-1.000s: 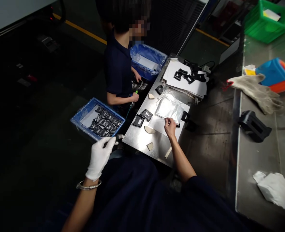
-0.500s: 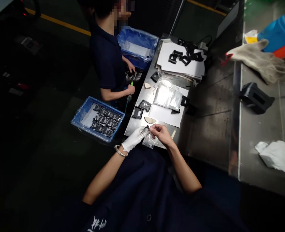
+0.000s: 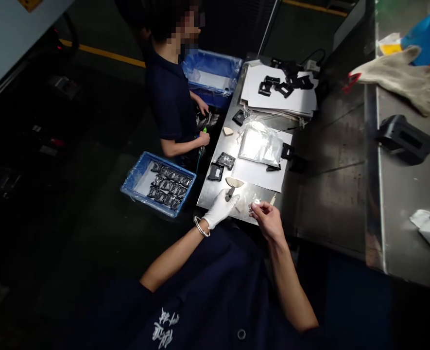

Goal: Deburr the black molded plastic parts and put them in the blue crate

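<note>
My left hand (image 3: 220,209) wears a white glove and pinches a small dark piece (image 3: 230,193) at its fingertips, just above a beige wedge-shaped piece (image 3: 234,182). My bare right hand (image 3: 267,219) holds a small clear plastic bag (image 3: 254,201) between its fingers, over the near edge of the steel table (image 3: 215,194). Farther along the table lie a white sheet (image 3: 262,177), a large translucent bag (image 3: 260,144), a black frame part (image 3: 215,171) and a black part in a clear packet (image 3: 225,160).
A co-worker (image 3: 171,97) stands across the table's left side, one hand (image 3: 203,139) near black packets. A blue crate (image 3: 158,184) holds rows of packets. Another blue crate (image 3: 213,78) stands farther back. Black parts lie on white paper (image 3: 276,90). A steel bench carries a worn work glove (image 3: 404,80).
My hands have moved apart, and the small clear bag now sits at my right fingertips rather than between both hands. The view has shifted, so the table appears farther right.
</note>
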Tool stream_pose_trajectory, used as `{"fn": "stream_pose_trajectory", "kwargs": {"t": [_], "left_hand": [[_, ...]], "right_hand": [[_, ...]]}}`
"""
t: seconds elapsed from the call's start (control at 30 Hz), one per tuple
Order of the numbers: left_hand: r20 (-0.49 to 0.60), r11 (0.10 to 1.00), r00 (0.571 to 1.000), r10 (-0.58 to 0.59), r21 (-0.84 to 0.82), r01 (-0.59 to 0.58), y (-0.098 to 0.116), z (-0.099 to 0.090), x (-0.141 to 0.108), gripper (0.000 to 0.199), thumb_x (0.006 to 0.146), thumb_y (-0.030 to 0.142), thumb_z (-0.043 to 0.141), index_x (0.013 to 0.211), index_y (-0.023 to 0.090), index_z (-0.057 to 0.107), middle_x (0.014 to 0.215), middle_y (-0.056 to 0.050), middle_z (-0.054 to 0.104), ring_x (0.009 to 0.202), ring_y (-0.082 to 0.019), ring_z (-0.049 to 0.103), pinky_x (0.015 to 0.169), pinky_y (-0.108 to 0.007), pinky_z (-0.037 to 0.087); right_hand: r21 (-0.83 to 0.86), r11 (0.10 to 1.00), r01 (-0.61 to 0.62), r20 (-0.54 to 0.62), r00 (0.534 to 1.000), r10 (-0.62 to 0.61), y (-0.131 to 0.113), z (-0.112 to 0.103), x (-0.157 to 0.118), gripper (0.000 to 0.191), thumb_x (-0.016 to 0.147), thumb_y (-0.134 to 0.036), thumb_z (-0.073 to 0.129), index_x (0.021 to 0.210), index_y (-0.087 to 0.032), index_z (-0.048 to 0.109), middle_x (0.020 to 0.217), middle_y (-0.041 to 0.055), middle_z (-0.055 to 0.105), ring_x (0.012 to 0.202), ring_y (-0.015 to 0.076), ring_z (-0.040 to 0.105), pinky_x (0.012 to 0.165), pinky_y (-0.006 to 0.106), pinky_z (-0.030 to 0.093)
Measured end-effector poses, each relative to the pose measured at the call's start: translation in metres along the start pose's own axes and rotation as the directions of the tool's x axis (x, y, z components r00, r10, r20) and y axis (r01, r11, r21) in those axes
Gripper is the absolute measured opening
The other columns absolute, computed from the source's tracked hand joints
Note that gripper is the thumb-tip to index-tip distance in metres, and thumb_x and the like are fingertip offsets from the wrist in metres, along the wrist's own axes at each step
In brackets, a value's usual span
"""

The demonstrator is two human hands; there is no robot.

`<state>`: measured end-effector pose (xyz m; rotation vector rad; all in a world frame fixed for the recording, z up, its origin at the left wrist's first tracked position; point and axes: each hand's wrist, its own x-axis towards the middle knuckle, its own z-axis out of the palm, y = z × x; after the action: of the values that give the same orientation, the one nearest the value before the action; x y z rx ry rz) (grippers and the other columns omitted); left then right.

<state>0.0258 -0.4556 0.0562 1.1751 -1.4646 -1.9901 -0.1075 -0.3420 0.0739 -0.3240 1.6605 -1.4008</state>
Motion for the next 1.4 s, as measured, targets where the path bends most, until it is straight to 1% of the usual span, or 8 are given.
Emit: {"fn": "stream_pose_trajectory", "kwargs": {"t": [0.1, 0.23, 0.43, 0.6, 0.73, 0.93, 1.23, 1.4], "left_hand": [[0.073, 1.000, 0.997, -0.003, -0.023, 0.004, 0.002, 0.005, -0.008, 0.033, 0.086, 0.041, 0.067, 0.101, 0.013, 0.058, 0.088, -0.007, 0.064, 0.079, -0.016, 0.057, 0.076, -0.031, 0.047], [0.165, 0.995, 0.986, -0.020, -0.093, 0.036, 0.005, 0.010, -0.015, 0.029, 0.083, 0.037, 0.071, 0.092, 0.012, 0.061, 0.088, -0.006, 0.065, 0.078, -0.015, 0.059, 0.075, -0.029, 0.049], [0.080, 0.992, 0.996, -0.038, -0.120, 0.047, 0.005, -0.001, -0.014, 0.022, 0.083, 0.034, 0.067, 0.086, 0.013, 0.060, 0.078, -0.003, 0.063, 0.069, -0.013, 0.057, 0.064, -0.026, 0.048], [0.075, 0.998, 0.997, -0.026, -0.059, 0.030, 0.010, -0.012, -0.020, 0.031, 0.076, 0.037, 0.076, 0.092, 0.013, 0.063, 0.081, -0.004, 0.067, 0.070, -0.014, 0.059, 0.063, -0.025, 0.047], [0.009, 0.965, 0.997, 0.071, 0.251, -0.071, 0.002, -0.023, -0.019, 0.029, 0.075, 0.034, 0.078, 0.093, 0.015, 0.066, 0.082, -0.005, 0.069, 0.073, -0.017, 0.059, 0.069, -0.029, 0.046], [-0.020, 0.939, 0.998, 0.067, 0.340, -0.056, -0.015, -0.045, 0.008, 0.027, 0.075, 0.025, 0.078, 0.094, 0.010, 0.065, 0.084, -0.009, 0.068, 0.076, -0.019, 0.057, 0.076, -0.033, 0.045], [0.187, 0.958, 0.978, 0.095, 0.250, -0.141, 0.017, -0.086, -0.021, 0.038, 0.089, 0.033, 0.063, 0.122, 0.014, 0.060, 0.116, -0.009, 0.069, 0.107, -0.020, 0.063, 0.103, -0.035, 0.046], [0.320, 0.915, 0.927, 0.195, 0.281, -0.290, 0.033, -0.080, -0.043, 0.032, 0.094, 0.035, 0.055, 0.119, 0.019, 0.066, 0.114, -0.007, 0.071, 0.107, -0.021, 0.065, 0.101, -0.034, 0.048]], "right_hand": [[-0.247, 0.961, 0.122, -0.059, 0.988, -0.141, 0.002, 0.005, -0.002, 0.033, 0.071, -0.042, 0.081, 0.064, -0.017, 0.061, 0.064, 0.0003, 0.059, 0.060, 0.0110, 0.051, 0.060, 0.026, 0.044], [-0.479, 0.858, 0.184, 0.088, 0.983, -0.162, 0.004, 0.021, -0.009, 0.032, 0.076, -0.038, 0.076, 0.062, -0.018, 0.055, 0.057, -0.0035, 0.052, 0.055, 0.0097, 0.044, 0.054, 0.025, 0.035], [-0.222, 0.971, 0.085, 0.319, 0.948, -0.010, 0.005, 0.027, -0.011, 0.032, 0.080, -0.047, 0.073, 0.080, -0.016, 0.066, 0.069, 0.0019, 0.065, 0.063, 0.0135, 0.057, 0.061, 0.027, 0.045], [-0.097, 0.991, 0.093, 0.206, 0.976, -0.072, 0.008, 0.026, -0.006, 0.038, 0.080, -0.056, 0.070, 0.078, -0.020, 0.059, 0.068, 0.0002, 0.060, 0.063, 0.0136, 0.058, 0.066, 0.029, 0.051], [-0.054, 0.985, 0.166, 0.138, 0.978, -0.158, 0.004, 0.030, -0.011, 0.037, 0.084, -0.057, 0.065, 0.078, -0.022, 0.056, 0.077, 0.0006, 0.059, 0.070, 0.0133, 0.055, 0.073, 0.030, 0.050], [-0.156, 0.987, 0.049, 0.410, 0.912, 0.020, 0.001, 0.043, -0.027, 0.041, 0.080, -0.059, 0.068, 0.075, -0.020, 0.058, 0.068, 0.0009, 0.058, 0.063, 0.0131, 0.050, 0.060, 0.027, 0.043], [-0.132, 0.991, 0.007, 0.028, 1.000, -0.004, 0.019, 0.036, 0.003, 0.037, 0.078, -0.054, 0.069, 0.074, -0.019, 0.058, 0.058, -0.0045, 0.049, 0.051, 0.0084, 0.040, 0.050, 0.024, 0.034], [-0.068, 0.997, -0.023, 0.123, 0.992, 0.031, 0.022, 0.051, 0.002, 0.043, 0.078, -0.061, 0.066, 0.076, -0.020, 0.054, 0.068, -0.0005, 0.057, 0.054, 0.0096, 0.048, 0.050, 0.024, 0.040]]}}
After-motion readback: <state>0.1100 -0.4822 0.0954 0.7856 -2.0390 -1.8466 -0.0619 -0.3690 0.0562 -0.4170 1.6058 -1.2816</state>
